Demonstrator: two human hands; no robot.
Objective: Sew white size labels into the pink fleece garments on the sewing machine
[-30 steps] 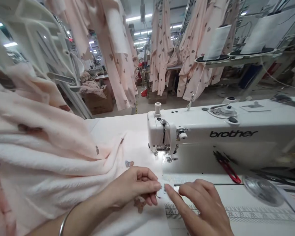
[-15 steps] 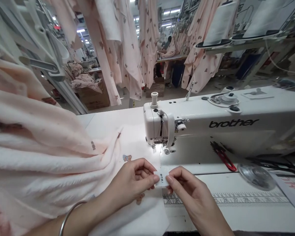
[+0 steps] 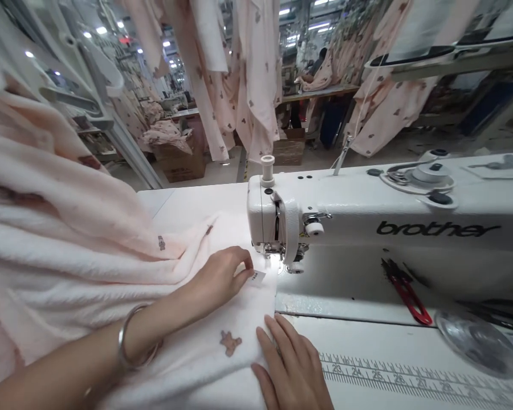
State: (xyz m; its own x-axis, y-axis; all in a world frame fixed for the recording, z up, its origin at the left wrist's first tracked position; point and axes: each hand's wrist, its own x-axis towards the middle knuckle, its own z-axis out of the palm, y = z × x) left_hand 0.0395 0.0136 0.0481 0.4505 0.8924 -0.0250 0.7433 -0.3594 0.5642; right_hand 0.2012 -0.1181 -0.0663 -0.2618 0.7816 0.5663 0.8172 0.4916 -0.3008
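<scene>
Between the thumb and fingers of my left hand (image 3: 226,273) is the edge of a small white label (image 3: 257,278) with dark print. It is over the pale pink fleece fabric (image 3: 209,333), just in front of the needle area of the white sewing machine (image 3: 273,222). My right hand (image 3: 293,361) lies with fingers spread at the fabric's right edge, fingertips on the cloth. A brown bear print (image 3: 231,343) shows on the fabric between my hands. The cloth runs left in thick folds.
Red-handled thread snips (image 3: 410,293) and a clear round dish (image 3: 479,341) lie right of the machine's bed. A printed ruler (image 3: 393,376) runs along the table front. Pink printed fabric pieces (image 3: 256,74) hang behind. A person sits far back.
My right hand has let go of the label and moved down onto the fabric edge. My left hand has carried the label up and left, nearer the needle. The view has shifted somewhat.
</scene>
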